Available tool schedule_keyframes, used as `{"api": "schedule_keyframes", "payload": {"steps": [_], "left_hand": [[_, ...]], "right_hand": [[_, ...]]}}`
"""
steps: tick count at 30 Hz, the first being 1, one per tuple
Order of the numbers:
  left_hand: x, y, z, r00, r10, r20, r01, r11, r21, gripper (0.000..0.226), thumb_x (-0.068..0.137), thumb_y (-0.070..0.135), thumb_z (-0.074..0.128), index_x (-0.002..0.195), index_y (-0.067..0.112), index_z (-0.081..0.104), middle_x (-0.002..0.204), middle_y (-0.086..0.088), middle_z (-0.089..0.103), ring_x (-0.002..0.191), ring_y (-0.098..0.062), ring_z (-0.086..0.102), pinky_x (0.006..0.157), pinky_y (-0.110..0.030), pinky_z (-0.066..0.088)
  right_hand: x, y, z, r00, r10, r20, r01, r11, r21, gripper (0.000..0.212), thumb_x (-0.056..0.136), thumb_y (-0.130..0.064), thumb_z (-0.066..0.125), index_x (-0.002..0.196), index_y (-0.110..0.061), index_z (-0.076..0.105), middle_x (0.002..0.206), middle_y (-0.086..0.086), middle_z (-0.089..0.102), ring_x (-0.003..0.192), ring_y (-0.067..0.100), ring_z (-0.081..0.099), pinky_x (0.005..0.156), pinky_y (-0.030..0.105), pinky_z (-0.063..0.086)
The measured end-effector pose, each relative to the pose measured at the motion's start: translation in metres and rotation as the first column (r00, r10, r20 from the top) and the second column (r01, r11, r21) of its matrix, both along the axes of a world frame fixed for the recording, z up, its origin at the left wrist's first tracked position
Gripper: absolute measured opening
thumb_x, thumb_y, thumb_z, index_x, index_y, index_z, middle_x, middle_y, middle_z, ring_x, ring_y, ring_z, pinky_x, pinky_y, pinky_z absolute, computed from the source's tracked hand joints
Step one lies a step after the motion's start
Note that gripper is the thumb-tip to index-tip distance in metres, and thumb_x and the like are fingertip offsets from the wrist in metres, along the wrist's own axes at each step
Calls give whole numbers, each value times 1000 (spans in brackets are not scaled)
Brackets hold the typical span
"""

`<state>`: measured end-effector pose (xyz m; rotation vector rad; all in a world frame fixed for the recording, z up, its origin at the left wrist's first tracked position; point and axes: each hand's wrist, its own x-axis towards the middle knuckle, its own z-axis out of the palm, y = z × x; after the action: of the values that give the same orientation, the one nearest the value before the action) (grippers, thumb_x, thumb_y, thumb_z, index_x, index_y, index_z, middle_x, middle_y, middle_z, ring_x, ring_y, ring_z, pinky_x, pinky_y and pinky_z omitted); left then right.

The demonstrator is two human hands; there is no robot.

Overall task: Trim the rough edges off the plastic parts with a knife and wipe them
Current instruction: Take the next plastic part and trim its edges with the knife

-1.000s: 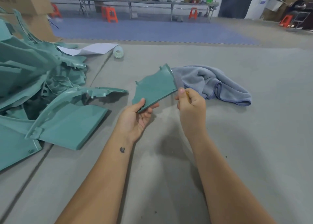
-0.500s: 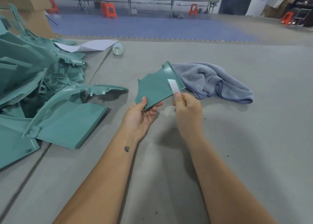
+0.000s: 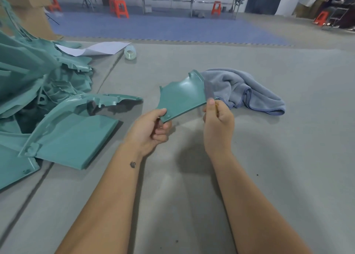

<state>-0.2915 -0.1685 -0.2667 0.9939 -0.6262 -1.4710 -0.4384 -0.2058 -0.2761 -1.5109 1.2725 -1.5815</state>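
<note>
A small teal plastic part is held up over the grey felt surface. My left hand pinches its near lower corner between thumb and fingers. My right hand grips a knife with a yellowish handle, thumb on top. The knife's grey blade lies against the part's right edge. Behind the part lies a crumpled grey-blue cloth.
A pile of large teal plastic parts fills the left side, with one big panel nearest my left arm. A white sheet and a roll of clear tape lie further back. Cardboard boxes, orange stools and benches stand beyond.
The blade, lower on the part's face and catching light half a second ago, now lies against the right edge. My left hand has shifted its grip on the part's near corner.
</note>
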Motion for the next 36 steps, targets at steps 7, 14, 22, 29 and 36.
{"api": "schedule_keyframes", "payload": {"steps": [7,14,22,29,36], "left_hand": [[10,7,1,995,102,24,-96,981,-168,17,101,12,38,95,9,54,52,-3,48,41,-4,32,36,-12,20],[19,6,2,982,184,-38,-187,974,-124,20,100,12,37,85,12,49,45,4,40,35,-1,27,34,-11,16],[-2,2,1,966,253,-52,-257,962,-94,19,102,12,38,86,10,50,46,1,45,38,-3,32,37,-12,21],[-20,-2,4,967,250,-57,-256,946,-201,22,103,12,35,92,10,54,48,0,45,40,-5,33,38,-14,21],[19,9,21,952,88,-292,-142,975,-171,20,85,16,37,66,14,43,36,8,26,29,-2,17,30,-14,11]], "right_hand": [[4,6,3,978,147,148,-135,987,-87,34,99,-28,39,70,-10,41,61,-3,34,59,13,30,56,29,27],[-8,-13,1,925,176,336,-252,947,200,46,98,-45,36,85,-15,68,57,-4,49,53,7,39,50,17,34],[-8,-13,5,888,235,395,-345,909,235,23,82,-35,50,75,-18,64,57,-13,38,55,6,33,55,21,29],[-4,0,7,740,525,421,-614,782,103,27,86,-19,55,59,-24,54,59,3,55,49,13,40,45,19,29],[-19,-10,13,682,618,391,-702,703,111,28,78,-19,47,50,-22,49,54,0,45,52,15,32,49,25,20]]}}
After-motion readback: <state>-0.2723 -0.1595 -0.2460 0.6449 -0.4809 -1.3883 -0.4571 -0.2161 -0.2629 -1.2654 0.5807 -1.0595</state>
